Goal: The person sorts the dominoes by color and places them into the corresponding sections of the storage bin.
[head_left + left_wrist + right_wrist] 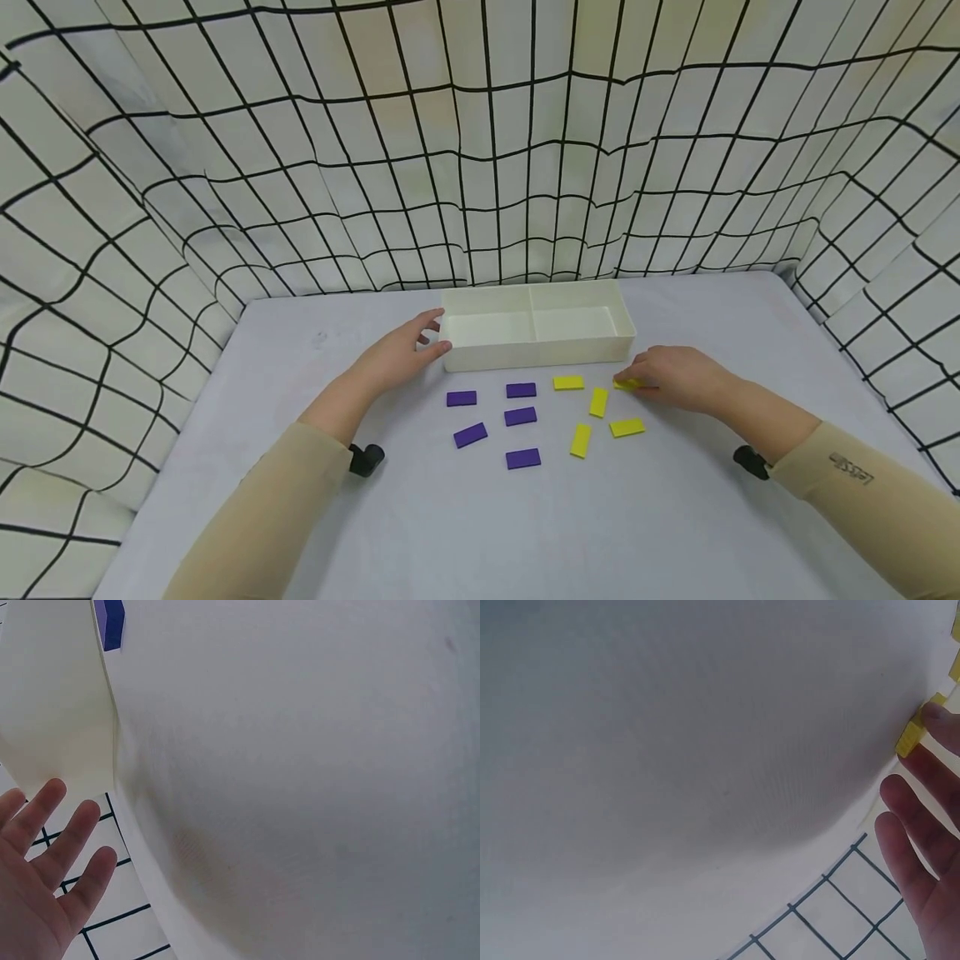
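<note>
**Left hand (397,354) at a two-compartment box (495,357), right hand (682,379) on a yellow block (628,385)**

Head view. Your left hand spans the left end of the two-compartment box, thumb by the near corner and fingers by the far one; the digits are spread rather than clenched, a placement that probably steadies the box. Your right hand holds the yellow block just in front of the box's near right corner. Four other yellow blocks (627,427) lie before the right compartment, and five purple blocks (522,458) mostly before the left one. This sorting by colour seems deliberate, and the gaps between pieces probably leave room for fingertips. The white tabletop (637,533) is bare between your forearms, giving open room on the near side; behind the box, the black mesh (489,87) leaves only a narrow margin.

Left wrist view. Your fingers are extended and apart beside the pale end of the box, grasping nothing; whether the fingertips press on it you cannot tell here. One purple piece shows past the box's edge, and a broad stretch of cloth lies open beside it.

Right wrist view. Your thumb and forefinger pinch the yellow block, while two further fingers extend free of it, likely to keep the grip light. Whether the block is off the cloth you cannot tell. Two more yellow pieces are cut off by the frame's edge.
</note>
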A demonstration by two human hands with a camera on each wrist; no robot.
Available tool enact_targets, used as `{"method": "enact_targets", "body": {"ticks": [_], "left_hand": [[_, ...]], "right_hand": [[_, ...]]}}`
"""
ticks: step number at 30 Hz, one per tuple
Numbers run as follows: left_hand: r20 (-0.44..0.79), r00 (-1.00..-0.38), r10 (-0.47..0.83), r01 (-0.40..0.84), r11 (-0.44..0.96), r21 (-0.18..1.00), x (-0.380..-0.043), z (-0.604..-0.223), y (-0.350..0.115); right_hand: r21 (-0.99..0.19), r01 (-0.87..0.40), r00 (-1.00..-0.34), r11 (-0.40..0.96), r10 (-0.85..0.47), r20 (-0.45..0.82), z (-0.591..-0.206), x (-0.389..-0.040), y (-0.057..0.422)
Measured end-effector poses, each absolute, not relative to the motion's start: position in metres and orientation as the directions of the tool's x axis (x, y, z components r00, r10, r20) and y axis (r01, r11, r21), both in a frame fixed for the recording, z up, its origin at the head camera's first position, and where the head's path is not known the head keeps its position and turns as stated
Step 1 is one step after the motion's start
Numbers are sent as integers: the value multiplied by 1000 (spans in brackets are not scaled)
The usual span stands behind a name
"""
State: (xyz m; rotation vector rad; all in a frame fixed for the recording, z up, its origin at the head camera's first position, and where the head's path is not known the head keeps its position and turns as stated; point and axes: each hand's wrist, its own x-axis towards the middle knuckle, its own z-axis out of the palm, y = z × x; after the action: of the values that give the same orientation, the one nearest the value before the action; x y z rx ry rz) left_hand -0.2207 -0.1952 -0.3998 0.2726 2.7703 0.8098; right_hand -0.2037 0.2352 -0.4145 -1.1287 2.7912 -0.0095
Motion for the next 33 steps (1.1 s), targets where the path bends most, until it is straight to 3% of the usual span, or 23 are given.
{"method": "enact_targets", "body": {"ticks": [10,17,33], "left_hand": [[-195,-950,245,100,826,554,-224,-400,-194],[-205,-949,239,86,824,560,-225,-401,-195],[-219,-940,263,81,794,602,-227,-400,-196]], "right_hand": [[-69,-686,-717,724,-689,-102,-413,-203,234],[-108,-636,-756,764,-645,-111,-410,-202,239],[-145,-596,-788,790,-610,-87,-383,-203,245]]}}
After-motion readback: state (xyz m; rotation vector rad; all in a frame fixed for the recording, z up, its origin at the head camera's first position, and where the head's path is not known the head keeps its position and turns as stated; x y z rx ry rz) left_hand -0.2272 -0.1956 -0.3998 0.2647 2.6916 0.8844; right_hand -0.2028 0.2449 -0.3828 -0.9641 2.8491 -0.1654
